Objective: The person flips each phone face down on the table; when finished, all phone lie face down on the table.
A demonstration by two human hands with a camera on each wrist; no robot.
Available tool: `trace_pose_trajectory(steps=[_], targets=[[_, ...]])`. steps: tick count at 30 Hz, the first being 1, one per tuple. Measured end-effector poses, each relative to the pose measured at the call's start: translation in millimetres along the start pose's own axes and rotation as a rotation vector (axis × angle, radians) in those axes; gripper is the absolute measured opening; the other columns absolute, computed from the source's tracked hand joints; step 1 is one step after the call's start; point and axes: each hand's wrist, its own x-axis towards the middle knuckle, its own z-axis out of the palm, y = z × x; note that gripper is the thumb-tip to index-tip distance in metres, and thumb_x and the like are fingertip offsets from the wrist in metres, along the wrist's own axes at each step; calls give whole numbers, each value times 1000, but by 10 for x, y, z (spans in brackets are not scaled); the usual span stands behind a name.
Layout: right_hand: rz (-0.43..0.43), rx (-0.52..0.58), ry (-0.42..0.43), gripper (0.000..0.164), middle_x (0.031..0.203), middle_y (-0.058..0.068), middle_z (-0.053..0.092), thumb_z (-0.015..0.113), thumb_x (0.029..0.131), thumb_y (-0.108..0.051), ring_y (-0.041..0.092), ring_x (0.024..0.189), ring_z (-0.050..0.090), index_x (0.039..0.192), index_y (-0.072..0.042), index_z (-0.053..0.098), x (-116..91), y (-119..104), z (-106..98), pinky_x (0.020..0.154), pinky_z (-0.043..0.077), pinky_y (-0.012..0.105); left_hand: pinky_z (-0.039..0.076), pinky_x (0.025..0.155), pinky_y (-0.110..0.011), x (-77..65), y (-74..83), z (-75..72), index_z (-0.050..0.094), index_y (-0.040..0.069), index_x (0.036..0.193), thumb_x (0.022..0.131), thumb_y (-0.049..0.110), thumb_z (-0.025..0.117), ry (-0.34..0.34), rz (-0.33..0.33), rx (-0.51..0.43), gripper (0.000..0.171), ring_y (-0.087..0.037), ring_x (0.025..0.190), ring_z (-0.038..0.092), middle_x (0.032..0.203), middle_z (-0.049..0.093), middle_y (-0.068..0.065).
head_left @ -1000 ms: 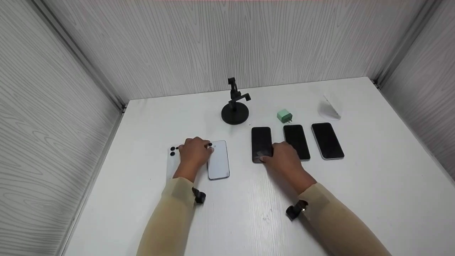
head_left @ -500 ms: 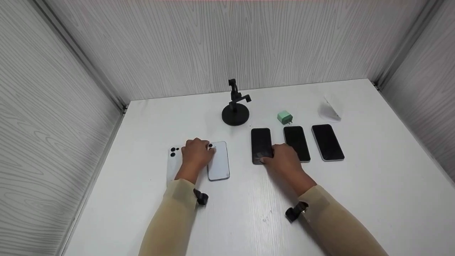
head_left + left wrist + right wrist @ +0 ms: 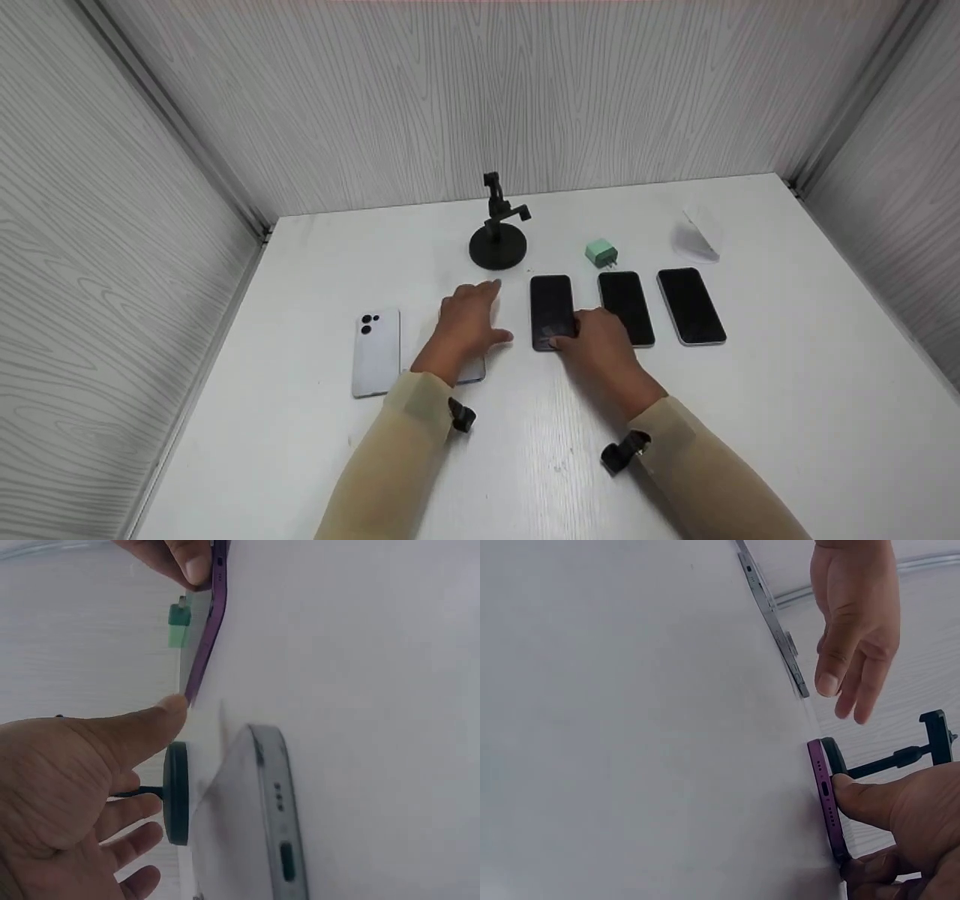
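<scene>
My right hand [image 3: 600,337] grips the lower right corner of a black-screened phone [image 3: 551,304], thumb over its face and fingers at its side edge. In the right wrist view that phone shows a purple frame [image 3: 821,776]. My left hand [image 3: 469,322] is over a white phone [image 3: 472,371], covering most of it, with thumb and fingers spread and nothing held. The left wrist view shows the open left hand [image 3: 67,787] above that phone's silver edge [image 3: 277,802]. A second white phone [image 3: 376,356] lies back up to the left, its cameras showing.
Two more black-screened phones [image 3: 627,304] [image 3: 691,307] lie at the right. Behind them are a green charger plug [image 3: 601,253] and a thin clear-and-white piece [image 3: 697,240]. A black stand [image 3: 498,246] with a round base stands at the back centre, before the grey panel wall [image 3: 480,97].
My left hand has let go near the two white phones and moved right, uncovering the left one and spreading its fingers. The right hand keeps its hold on the black-screened phone.
</scene>
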Motion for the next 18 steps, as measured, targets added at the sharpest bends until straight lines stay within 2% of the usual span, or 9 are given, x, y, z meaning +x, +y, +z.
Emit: trace_pose_trajectory(steps=[3,7,13,18], targets=[[2,12,-1,34,103,16,79,86,94,-27,27,95,72,113,0,79,-2,15,13,86,58,49,30,132,-51,47,115,50,34,13,172,90,37,92,-66,83,7,103,-32,163,35,176,40,-8],[-9,27,-2,33,105,17,80,86,94,-25,28,97,72,114,0,80,7,28,32,87,58,49,32,131,-53,102,227,144,33,11,172,91,37,91,-120,156,22,103,-33,163,36,177,38,-9],[-21,20,-3,37,110,21,79,86,94,-24,34,105,74,118,2,79,18,25,32,91,58,52,38,125,-57,153,267,219,45,12,167,95,39,86,-183,203,76,87,-33,160,40,176,39,-6],[-20,13,-5,39,112,22,78,85,94,-24,35,106,74,121,4,78,31,22,8,93,58,52,38,125,-55,163,277,219,46,11,167,95,37,86,-207,207,78,86,-31,161,38,178,37,-5]])
